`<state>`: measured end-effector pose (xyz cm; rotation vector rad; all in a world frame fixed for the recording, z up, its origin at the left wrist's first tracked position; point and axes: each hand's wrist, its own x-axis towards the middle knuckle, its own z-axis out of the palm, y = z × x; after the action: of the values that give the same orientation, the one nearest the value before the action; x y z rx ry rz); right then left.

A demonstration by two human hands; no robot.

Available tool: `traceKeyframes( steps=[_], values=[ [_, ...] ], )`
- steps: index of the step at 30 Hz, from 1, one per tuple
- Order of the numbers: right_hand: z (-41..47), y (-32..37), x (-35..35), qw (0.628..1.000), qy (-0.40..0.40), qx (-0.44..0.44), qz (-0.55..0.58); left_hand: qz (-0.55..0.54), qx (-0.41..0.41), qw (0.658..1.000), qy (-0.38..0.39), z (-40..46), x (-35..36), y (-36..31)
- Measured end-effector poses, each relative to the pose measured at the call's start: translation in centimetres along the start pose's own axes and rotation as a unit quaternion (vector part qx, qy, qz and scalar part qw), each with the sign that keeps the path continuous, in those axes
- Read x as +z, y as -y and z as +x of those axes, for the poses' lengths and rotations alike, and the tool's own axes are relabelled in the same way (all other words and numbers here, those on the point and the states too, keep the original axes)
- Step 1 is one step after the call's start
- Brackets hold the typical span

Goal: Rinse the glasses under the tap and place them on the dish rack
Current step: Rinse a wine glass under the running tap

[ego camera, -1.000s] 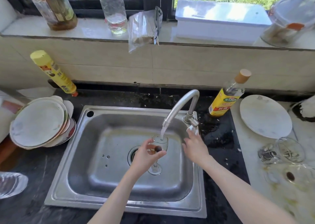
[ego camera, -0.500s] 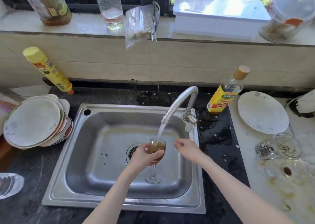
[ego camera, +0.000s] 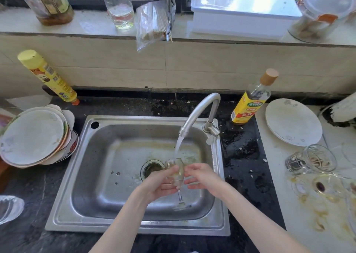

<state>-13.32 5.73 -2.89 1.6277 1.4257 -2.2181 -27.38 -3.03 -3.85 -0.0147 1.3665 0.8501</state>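
A: Where is the wine glass (ego camera: 176,173) held?

B: It is held over the sink (ego camera: 134,175), just right of the drain (ego camera: 151,169), with its bowl up under the stream of water (ego camera: 179,145) that falls from the tap (ego camera: 199,111). Its stem and foot are pointed down toward the basin floor.

A: How is it gripped?

B: The bowl is wrapped from the left by the curled fingers of the left hand (ego camera: 159,183). It is touched from the right by the fingertips of the right hand (ego camera: 202,176), whose fingers are bent lightly toward it; whether they are closed round it cannot be told.

A: What else is seen?

B: Stacked plates (ego camera: 32,137) are set left of the sink. On the right counter a white plate (ego camera: 292,122), a tumbler on its side (ego camera: 312,160) and further dirty glasses (ego camera: 323,187) are laid. A yellow-labelled bottle (ego camera: 252,100) is stood behind the tap.
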Motion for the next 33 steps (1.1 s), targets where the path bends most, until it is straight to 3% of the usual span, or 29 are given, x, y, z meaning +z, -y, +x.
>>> traceKeyframes(
  steps=[8,16,24,29,33],
  values=[
    [-0.2,-0.6,-0.3,0.992,0.023,-0.084,0.095,0.120,0.218,0.966,-0.066,0.1,1.3,-0.3],
    [-0.3,-0.1,-0.4,0.986,0.007,-0.145,0.086,0.119,0.276,0.952,-0.053,-0.6,1.5,-1.1],
    [-0.3,-0.3,0.1,0.984,-0.044,-0.168,-0.043,0.042,0.220,0.974,-0.012,0.0,0.8,-0.2],
    [-0.4,0.0,0.3,0.984,-0.052,-0.113,-0.128,0.007,0.048,0.999,0.019,-0.2,0.6,-0.1],
    [-0.6,-0.5,0.5,0.986,-0.063,-0.046,-0.150,-0.046,-0.062,0.997,0.015,0.3,0.5,0.7]
  ],
)
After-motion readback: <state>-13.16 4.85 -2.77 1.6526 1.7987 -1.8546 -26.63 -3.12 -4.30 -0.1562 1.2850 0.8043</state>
